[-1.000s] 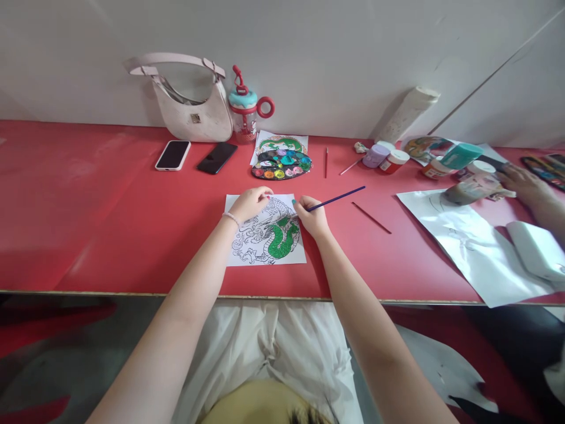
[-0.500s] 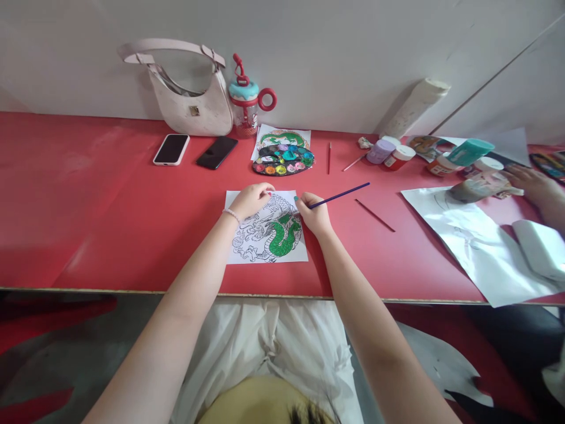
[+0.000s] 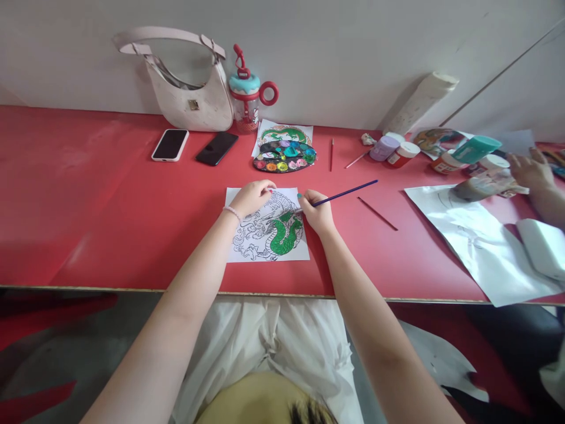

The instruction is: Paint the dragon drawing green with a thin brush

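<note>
A white sheet with a printed dragon outline (image 3: 245,250) lies near the table's front edge; part of the dragon's body is painted green. Holding a paintbrush with a dark blue handle (image 3: 348,192), my right hand (image 3: 318,213) pinches it low, with the tip at the green area by the sheet's right side. My left hand (image 3: 253,199) rests on the sheet's upper left, its fingers loosely bent and apart from the thumb, with nothing seen in them. Beyond the sheet, a paint palette (image 3: 270,158) with several colours overlaps a coloured dragon picture (image 3: 286,131).
Two phones (image 3: 171,145), a white handbag (image 3: 189,103) and a cup with a red handle (image 3: 246,103) stand at the back left. Thin brushes (image 3: 377,213) and paint jars (image 3: 404,154) lie to the right. Another person's hand (image 3: 534,171) is beside a dark-stained container (image 3: 479,187).
The view has shifted slightly. My right hand and the brush stay at the green area with only a tiny movement. My left hand keeps its place. The other person's fingers have lifted and spread.
</note>
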Tool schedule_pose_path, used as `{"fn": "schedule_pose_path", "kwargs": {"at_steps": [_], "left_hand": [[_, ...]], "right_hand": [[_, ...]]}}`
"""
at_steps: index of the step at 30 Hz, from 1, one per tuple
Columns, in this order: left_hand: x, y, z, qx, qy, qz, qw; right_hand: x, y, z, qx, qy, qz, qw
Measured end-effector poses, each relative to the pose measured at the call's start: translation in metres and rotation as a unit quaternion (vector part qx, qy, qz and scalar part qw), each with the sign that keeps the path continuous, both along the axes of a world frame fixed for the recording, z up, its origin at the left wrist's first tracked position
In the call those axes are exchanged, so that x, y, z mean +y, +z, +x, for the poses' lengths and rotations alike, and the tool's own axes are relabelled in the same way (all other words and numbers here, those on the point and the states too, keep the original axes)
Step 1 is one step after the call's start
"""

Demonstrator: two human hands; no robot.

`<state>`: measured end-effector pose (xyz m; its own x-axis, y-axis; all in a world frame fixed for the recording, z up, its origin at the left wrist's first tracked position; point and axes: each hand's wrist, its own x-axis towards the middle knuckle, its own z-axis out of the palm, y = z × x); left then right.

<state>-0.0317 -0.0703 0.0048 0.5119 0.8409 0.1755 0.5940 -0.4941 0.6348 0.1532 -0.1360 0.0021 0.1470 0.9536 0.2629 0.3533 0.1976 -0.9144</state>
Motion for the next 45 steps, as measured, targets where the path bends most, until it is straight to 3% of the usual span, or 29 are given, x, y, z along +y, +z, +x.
{"fn": "schedule_pose_path", "kwargs": {"at_steps": [31, 45], "left_hand": [[0.0007, -0.0012, -0.0007, -0.015, -0.005, 0.002, 1.000], [0.0020, -0.0018, -0.0008, -0.014, -0.002, 0.003, 1.000]], "right_hand": [[-0.0004, 0.0006, -0.0002, -0.011, 0.026, 0.008, 1.000], [0.0005, -0.0011, 0.0011, -0.001, 0.006, 0.004, 1.000]]}}
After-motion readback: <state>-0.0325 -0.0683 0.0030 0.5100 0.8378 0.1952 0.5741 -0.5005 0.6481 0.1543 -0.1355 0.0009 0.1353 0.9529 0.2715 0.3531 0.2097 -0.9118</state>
